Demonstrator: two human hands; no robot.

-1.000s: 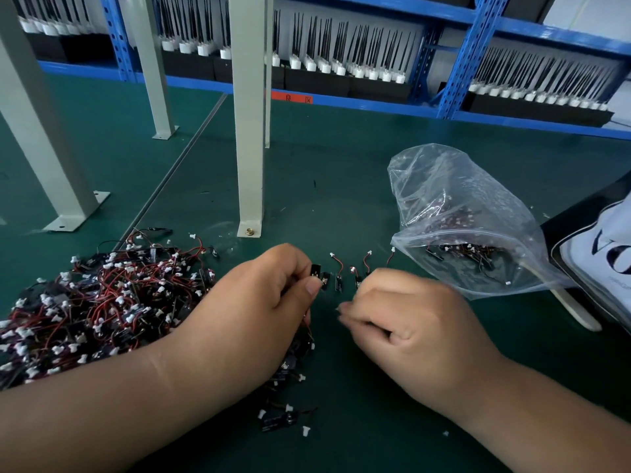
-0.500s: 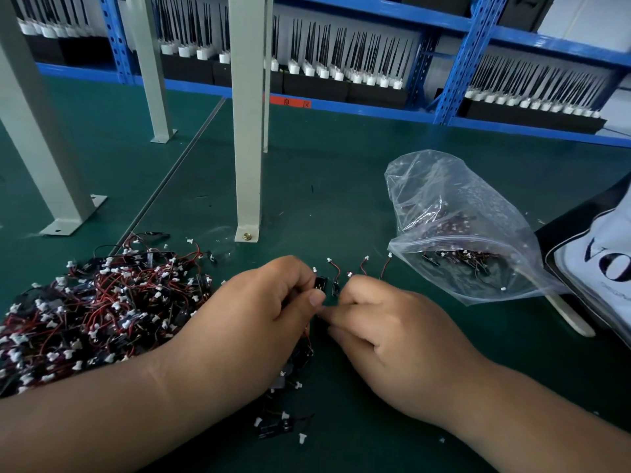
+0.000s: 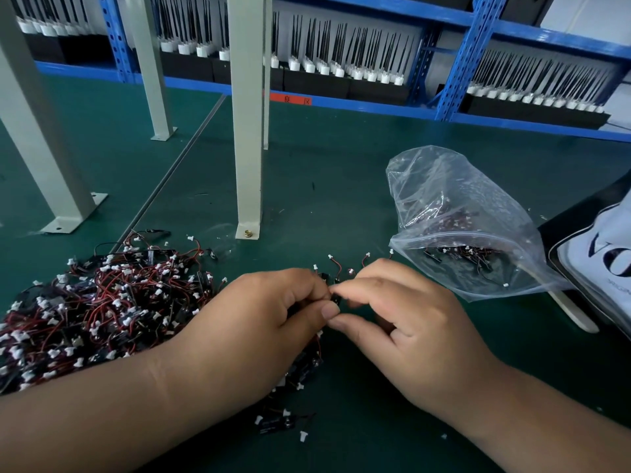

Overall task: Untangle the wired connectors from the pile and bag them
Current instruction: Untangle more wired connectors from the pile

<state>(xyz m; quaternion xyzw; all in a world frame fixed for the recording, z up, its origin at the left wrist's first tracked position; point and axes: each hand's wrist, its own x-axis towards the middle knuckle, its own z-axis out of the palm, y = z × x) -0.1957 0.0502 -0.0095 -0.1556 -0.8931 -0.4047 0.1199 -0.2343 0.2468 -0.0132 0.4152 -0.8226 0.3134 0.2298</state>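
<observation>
While beside pile [image 3: 95,315], left hand [image 3: 273,322], right hand [image 3: 420,336] on connector [image 3: 335,298].

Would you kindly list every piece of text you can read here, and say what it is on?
"良 区": red label on the blue shelf beam.
"VO", cut off by the frame edge: white packet at right.
Small print below it: too small to read.

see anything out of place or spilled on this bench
A few stray connectors lie nearest the camera, apart from the pile. The bag lies on its side with its mouth seemingly open, so pieces might slide out. Nothing looks damaged.
</observation>
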